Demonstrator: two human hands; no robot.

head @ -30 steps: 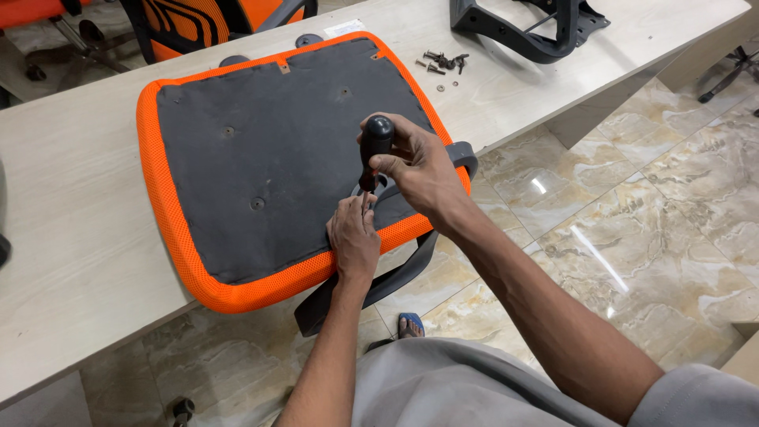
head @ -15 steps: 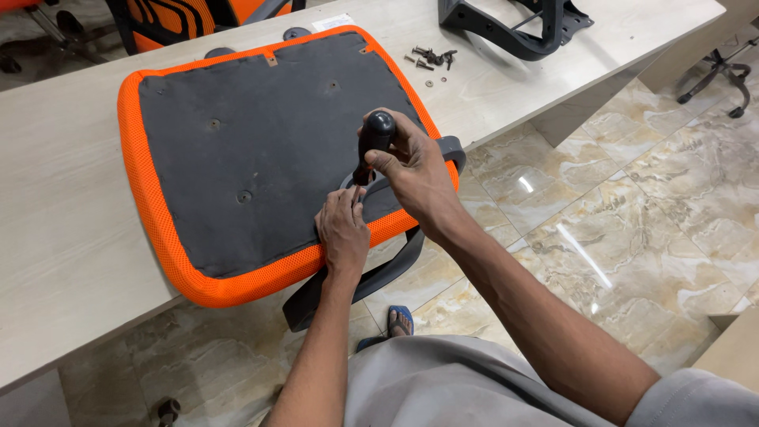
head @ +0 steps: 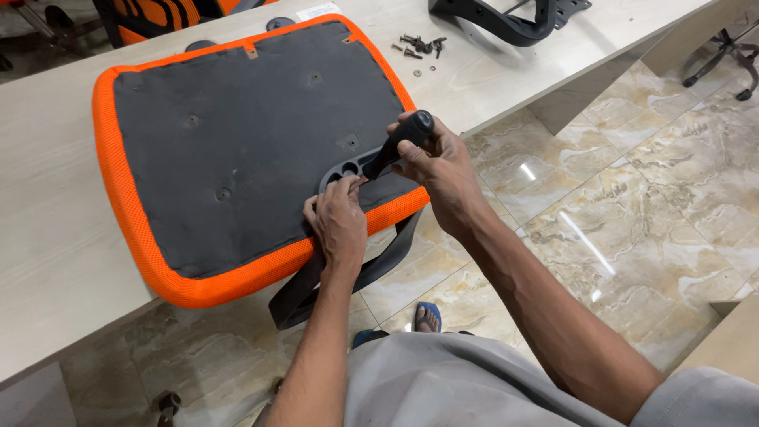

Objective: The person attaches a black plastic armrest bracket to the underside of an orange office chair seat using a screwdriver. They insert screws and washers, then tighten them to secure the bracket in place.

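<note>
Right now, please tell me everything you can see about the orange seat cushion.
The seat cushion lies upside down on the pale table, its near edge overhanging. Orange mesh rims a dark grey fabric underside with several screw holes. A black armrest bracket rests on it; the left hand presses there.

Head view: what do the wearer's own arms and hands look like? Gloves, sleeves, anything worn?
Both hands are bare: no gloves on the left hand or the right hand, and no watch, ring or wristband shows. Both forearms are uncovered. A grey short sleeve covers the right upper arm at the frame's lower right corner; the grey cloth continues across the torso. No left sleeve is in view.
</note>
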